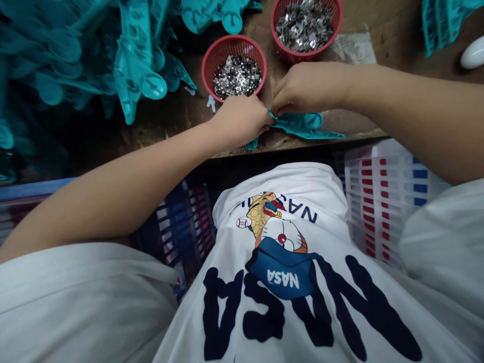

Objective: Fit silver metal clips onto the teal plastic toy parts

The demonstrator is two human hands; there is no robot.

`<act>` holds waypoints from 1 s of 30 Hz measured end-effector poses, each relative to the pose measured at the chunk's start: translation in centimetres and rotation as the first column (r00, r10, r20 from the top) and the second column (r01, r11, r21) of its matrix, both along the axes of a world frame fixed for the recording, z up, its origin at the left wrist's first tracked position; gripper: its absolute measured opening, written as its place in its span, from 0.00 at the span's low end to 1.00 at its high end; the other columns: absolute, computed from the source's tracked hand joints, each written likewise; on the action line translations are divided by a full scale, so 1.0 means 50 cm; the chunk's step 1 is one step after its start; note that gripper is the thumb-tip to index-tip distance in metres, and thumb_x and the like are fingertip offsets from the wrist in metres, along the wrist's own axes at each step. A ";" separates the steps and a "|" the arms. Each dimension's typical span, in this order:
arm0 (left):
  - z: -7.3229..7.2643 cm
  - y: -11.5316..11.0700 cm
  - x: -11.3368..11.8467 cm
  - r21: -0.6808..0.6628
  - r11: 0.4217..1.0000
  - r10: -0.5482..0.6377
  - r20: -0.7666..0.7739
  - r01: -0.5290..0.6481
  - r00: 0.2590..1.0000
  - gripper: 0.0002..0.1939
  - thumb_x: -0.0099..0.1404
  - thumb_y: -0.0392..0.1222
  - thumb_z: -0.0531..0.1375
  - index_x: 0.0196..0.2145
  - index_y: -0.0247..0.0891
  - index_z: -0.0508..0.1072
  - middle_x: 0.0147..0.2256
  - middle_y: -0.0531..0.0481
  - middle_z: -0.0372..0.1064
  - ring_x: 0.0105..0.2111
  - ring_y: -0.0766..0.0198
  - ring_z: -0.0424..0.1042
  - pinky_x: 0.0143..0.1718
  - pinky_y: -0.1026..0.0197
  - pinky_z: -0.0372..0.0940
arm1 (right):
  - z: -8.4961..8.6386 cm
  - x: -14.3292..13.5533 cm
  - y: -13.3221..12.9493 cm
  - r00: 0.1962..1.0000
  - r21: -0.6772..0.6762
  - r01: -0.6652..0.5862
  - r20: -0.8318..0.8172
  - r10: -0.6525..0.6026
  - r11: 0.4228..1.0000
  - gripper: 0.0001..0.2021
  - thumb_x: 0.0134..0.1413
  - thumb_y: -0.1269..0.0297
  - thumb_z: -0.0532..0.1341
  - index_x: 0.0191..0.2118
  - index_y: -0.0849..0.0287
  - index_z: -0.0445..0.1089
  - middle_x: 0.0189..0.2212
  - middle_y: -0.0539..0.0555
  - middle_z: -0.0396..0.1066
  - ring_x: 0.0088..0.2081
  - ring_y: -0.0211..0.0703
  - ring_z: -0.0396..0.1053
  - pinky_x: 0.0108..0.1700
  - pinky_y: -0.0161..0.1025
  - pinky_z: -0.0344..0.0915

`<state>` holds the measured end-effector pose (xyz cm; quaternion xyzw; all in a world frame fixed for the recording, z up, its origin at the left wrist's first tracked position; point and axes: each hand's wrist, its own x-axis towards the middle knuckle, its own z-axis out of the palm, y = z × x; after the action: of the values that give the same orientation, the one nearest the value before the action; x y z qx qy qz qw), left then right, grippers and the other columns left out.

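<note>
A teal plastic part (302, 125) lies flat near the front edge of the table, long and pointed at its right end with a round disc on it. My left hand (244, 120) is closed around its left part, fingers curled over it. My right hand (297, 91) bends down onto the part's upper edge with its fingertips pinched; whatever sits between them is hidden. Just beyond my left hand stands a red basket (207, 75) filled with small shiny metal clips (238, 75). A second red basket (276, 43) of metal pieces stands behind my right hand.
A large heap of similar teal parts (139, 60) fills the left of the wooden table (170, 121). More teal parts (442, 25) and a white rounded object (473, 53) are at the right. Below the table edge stand a white plastic basket (393, 201) and a dark blue one (181, 222).
</note>
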<state>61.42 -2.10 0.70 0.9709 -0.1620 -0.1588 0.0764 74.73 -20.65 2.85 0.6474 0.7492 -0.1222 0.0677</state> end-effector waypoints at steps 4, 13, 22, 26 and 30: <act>0.001 -0.003 0.000 0.044 0.999 -0.003 -0.014 0.003 1.000 0.24 0.78 0.44 0.56 0.59 0.56 0.89 0.49 0.41 0.85 0.51 0.42 0.81 0.45 0.46 0.72 | 0.004 -0.008 0.000 0.999 -0.032 0.019 0.042 -0.018 0.999 0.14 0.83 0.69 0.64 0.60 0.69 0.85 0.50 0.65 0.84 0.46 0.55 0.78 0.44 0.45 0.58; 0.001 -0.007 0.004 0.082 0.997 -0.002 -0.020 0.004 1.000 0.24 0.79 0.43 0.56 0.60 0.52 0.89 0.49 0.41 0.85 0.50 0.43 0.82 0.47 0.49 0.72 | -0.002 0.005 0.002 0.998 0.011 0.018 -0.065 -0.018 1.000 0.12 0.77 0.74 0.69 0.60 0.70 0.85 0.49 0.63 0.85 0.45 0.52 0.77 0.45 0.43 0.60; -0.010 0.000 0.006 0.042 0.999 0.004 -0.012 -0.003 1.000 0.23 0.77 0.44 0.57 0.58 0.55 0.90 0.46 0.41 0.85 0.50 0.42 0.83 0.47 0.47 0.73 | -0.013 0.011 0.000 0.996 0.033 -0.001 -0.092 0.004 0.999 0.10 0.78 0.74 0.68 0.56 0.69 0.86 0.50 0.62 0.85 0.46 0.52 0.79 0.46 0.43 0.63; -0.011 0.000 0.007 0.014 1.000 0.010 -0.015 -0.010 1.000 0.22 0.77 0.44 0.57 0.56 0.55 0.90 0.45 0.41 0.85 0.48 0.43 0.83 0.46 0.47 0.72 | -0.010 0.014 -0.001 0.997 0.026 -0.006 -0.079 0.008 1.000 0.11 0.79 0.74 0.67 0.57 0.68 0.86 0.50 0.62 0.85 0.45 0.53 0.78 0.46 0.44 0.63; -0.015 0.000 0.008 0.010 1.000 -0.007 -0.009 0.007 1.000 0.24 0.76 0.44 0.57 0.57 0.56 0.90 0.43 0.41 0.85 0.48 0.42 0.83 0.46 0.47 0.73 | -0.012 0.010 -0.007 0.998 0.043 -0.005 -0.064 0.008 0.999 0.13 0.80 0.73 0.65 0.61 0.69 0.85 0.51 0.63 0.84 0.46 0.54 0.79 0.45 0.44 0.63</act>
<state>61.81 -2.08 -0.05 0.9700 -0.1643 -0.1643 0.0717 75.23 -20.98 2.24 0.6419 0.7557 -0.1266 0.0300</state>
